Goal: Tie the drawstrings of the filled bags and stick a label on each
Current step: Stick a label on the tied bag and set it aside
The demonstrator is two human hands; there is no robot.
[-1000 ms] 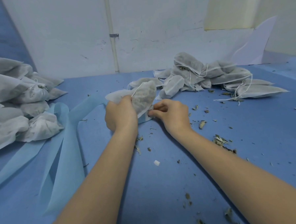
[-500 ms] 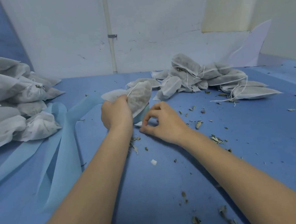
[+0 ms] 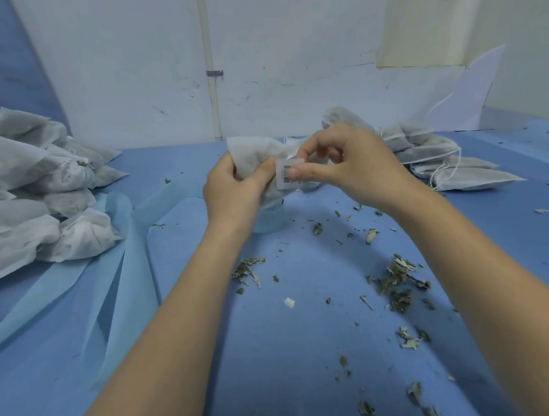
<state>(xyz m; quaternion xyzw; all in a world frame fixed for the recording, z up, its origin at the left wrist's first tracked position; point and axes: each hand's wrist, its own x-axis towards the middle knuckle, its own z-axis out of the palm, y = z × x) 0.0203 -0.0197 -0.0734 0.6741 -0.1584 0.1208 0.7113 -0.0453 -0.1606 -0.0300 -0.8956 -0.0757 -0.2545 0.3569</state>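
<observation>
White mesh bag (image 3: 251, 156) sits raised above the blue table (image 3: 274, 351), clutched in my left hand (image 3: 231, 191); my right hand (image 3: 350, 169) pinches a barcode label (image 3: 285, 172) against it.

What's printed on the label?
Black barcode stripes on the white label; head view.

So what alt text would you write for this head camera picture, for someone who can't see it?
Two bare hands hold a filled white drawstring bag above a blue table: the left hand grips the bag while the right hand pinches a small barcode label against it. Piles of similar bags lie left and right, amid scattered dried leaves.
</observation>
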